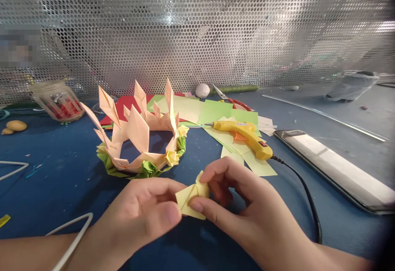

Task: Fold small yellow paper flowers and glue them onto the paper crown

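A small piece of folded yellow paper is held up at the near middle, just on the near side of a paper crown. The left hand pinches its left edge between thumb and fingers; the right hand grips its right part, the thumb pressed on the face and the index finger at the curled upper edge. Beyond the hands, a little to the left, the crown stands upright on the blue table — a peach ring with tall pointed petals, green leaves around its base and yellow flowers at its right side. To the right of the crown, a yellow glue gun lies over pale yellow sheets, nozzle to the left, its black cord running toward the near right. Green sheets and a red sheet lie farther back, with red-handled scissors and a white ball near them. A phone rests at the right; a jar with red bits inside stands at the far left — and behind everything rises a perforated metal panel.
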The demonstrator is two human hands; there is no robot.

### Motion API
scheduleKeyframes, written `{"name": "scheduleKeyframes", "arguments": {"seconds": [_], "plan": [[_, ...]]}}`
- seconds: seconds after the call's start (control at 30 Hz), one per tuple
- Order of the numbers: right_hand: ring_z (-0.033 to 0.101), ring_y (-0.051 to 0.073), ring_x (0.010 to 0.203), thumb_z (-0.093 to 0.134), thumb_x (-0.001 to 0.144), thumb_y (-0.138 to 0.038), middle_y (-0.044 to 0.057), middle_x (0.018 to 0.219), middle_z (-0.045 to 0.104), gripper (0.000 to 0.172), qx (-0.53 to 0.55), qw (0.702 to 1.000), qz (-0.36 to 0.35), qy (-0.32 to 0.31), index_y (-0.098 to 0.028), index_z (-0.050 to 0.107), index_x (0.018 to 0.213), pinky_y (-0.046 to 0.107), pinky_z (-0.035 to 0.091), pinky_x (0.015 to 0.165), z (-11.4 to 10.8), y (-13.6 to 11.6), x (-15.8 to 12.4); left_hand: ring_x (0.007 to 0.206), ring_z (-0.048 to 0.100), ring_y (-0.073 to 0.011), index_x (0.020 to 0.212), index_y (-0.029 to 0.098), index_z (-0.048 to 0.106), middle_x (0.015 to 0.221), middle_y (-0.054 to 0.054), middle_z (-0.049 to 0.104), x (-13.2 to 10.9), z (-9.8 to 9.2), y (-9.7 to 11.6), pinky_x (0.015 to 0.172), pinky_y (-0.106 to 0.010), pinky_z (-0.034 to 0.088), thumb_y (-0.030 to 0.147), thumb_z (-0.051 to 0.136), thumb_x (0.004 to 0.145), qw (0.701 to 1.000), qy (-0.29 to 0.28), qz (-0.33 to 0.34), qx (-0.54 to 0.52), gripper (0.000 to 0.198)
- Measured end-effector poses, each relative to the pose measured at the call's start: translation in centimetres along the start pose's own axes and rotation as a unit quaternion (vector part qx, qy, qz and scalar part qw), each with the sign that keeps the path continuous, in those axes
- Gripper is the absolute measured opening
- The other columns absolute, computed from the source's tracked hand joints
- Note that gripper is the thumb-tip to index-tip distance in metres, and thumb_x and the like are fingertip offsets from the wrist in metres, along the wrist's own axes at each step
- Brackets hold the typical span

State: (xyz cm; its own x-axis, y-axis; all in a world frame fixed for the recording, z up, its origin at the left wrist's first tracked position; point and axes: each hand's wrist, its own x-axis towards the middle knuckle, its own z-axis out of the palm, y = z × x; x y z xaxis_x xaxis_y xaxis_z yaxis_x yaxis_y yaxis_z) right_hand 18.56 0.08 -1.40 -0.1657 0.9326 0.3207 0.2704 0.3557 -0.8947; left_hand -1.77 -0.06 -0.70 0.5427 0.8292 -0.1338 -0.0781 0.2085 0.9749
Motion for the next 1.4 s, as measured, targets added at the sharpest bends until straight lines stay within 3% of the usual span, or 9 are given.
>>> {"name": "scheduleKeyframes", "arguments": {"seconds": [0.1,0.23,0.4,0.57,0.67,0.87,1.07,1.17,1.4], "plan": [[0.053,0.009,0.056,0.076,0.079,-0.015,-0.006,0.065,0.058,0.016,-0.019,0.997,-0.072,-0.031,-0.022,0.062,0.077,0.015,0.048,0.052,-0.3,-0.1,0.0,0.087,0.072,-0.0169,0.096,0.028,0.081,0.089,0.002,0.081,0.5,0.2,0.2,0.080,-0.020,0.055,0.043,0.080,0.079,1.000,0.003,-0.027,0.004,0.023],[0.063,0.008,0.071,0.076,0.079,-0.009,-0.001,0.082,0.061,0.014,-0.033,0.986,-0.147,-0.069,-0.020,0.067,0.077,0.012,0.053,0.067,-0.5,-0.1,-0.1,0.074,0.070,-0.0133,0.082,0.028,0.082,0.077,0.004,0.080,1.3,0.7,0.8,0.066,-0.016,0.053,0.028,0.079,0.080,0.990,0.106,-0.043,0.076,0.004],[0.059,0.005,0.063,0.073,0.078,-0.008,0.000,0.091,0.059,0.013,-0.012,0.994,-0.095,-0.053,-0.020,0.069,0.078,0.013,0.055,0.064,-0.4,-0.1,0.0,0.075,0.071,-0.0155,0.081,0.026,0.081,0.079,0.002,0.081,1.3,1.0,0.9,0.066,-0.018,0.055,0.030,0.077,0.078,0.977,0.183,-0.040,0.098,0.006],[0.062,0.007,0.062,0.073,0.080,-0.015,-0.002,0.084,0.059,0.009,0.078,0.994,-0.004,-0.073,-0.022,0.070,0.075,0.014,0.056,0.060,-0.2,0.1,0.3,0.084,0.075,-0.0267,0.096,0.023,0.080,0.080,-0.004,0.082,1.5,1.6,1.2,0.074,-0.032,0.061,0.035,0.082,0.072,0.981,0.173,-0.044,0.078,0.027],[0.065,0.009,0.067,0.073,0.079,-0.016,-0.002,0.082,0.062,0.009,0.132,0.987,0.040,-0.081,-0.023,0.070,0.075,0.015,0.056,0.062,-0.1,0.1,0.3,0.085,0.076,-0.0293,0.104,0.022,0.079,0.077,-0.005,0.081,2.3,2.0,1.6,0.077,-0.036,0.061,0.040,0.083,0.069,0.980,0.179,-0.032,0.078,0.039],[0.059,0.006,0.060,0.090,0.065,-0.016,-0.007,0.066,0.066,0.026,0.291,0.932,0.191,-0.106,-0.022,0.065,0.071,0.011,0.050,0.057,0.0,0.3,0.4,0.086,0.076,-0.0293,0.105,0.023,0.079,0.079,-0.005,0.082,2.3,1.6,1.4,0.077,-0.036,0.062,0.037,0.084,0.069,0.982,0.175,-0.035,0.065,0.039],[0.060,0.004,0.059,0.094,0.058,-0.011,-0.009,0.066,0.068,0.029,0.339,0.913,0.205,-0.101,-0.021,0.069,0.069,0.008,0.050,0.057,0.0,0.0,0.6,0.083,0.076,-0.0186,0.092,0.029,0.082,0.084,0.001,0.083,1.3,0.7,0.4,0.072,-0.020,0.060,0.024,0.080,0.078,0.990,0.136,-0.030,0.016,0.015],[0.063,0.004,0.060,0.093,0.059,-0.009,-0.008,0.066,0.071,0.026,0.361,0.903,0.199,-0.122,-0.020,0.072,0.069,0.007,0.051,0.058,0.0,-0.1,0.6,0.077,0.075,-0.0112,0.088,0.031,0.082,0.081,0.005,0.082,1.2,0.6,0.1,0.069,-0.012,0.057,0.014,0.079,0.079,0.993,0.112,-0.021,-0.023,0.019],[0.072,0.010,0.065,0.094,0.059,-0.013,-0.005,0.069,0.074,0.027,0.363,0.906,0.175,-0.129,-0.022,0.072,0.073,0.015,0.058,0.064,0.2,-0.1,0.6,0.070,0.071,-0.0092,0.088,0.028,0.081,0.078,0.006,0.079,1.1,0.6,0.2,0.066,-0.013,0.057,0.009,0.083,0.074,0.995,0.074,-0.026,-0.058,0.024]]}}
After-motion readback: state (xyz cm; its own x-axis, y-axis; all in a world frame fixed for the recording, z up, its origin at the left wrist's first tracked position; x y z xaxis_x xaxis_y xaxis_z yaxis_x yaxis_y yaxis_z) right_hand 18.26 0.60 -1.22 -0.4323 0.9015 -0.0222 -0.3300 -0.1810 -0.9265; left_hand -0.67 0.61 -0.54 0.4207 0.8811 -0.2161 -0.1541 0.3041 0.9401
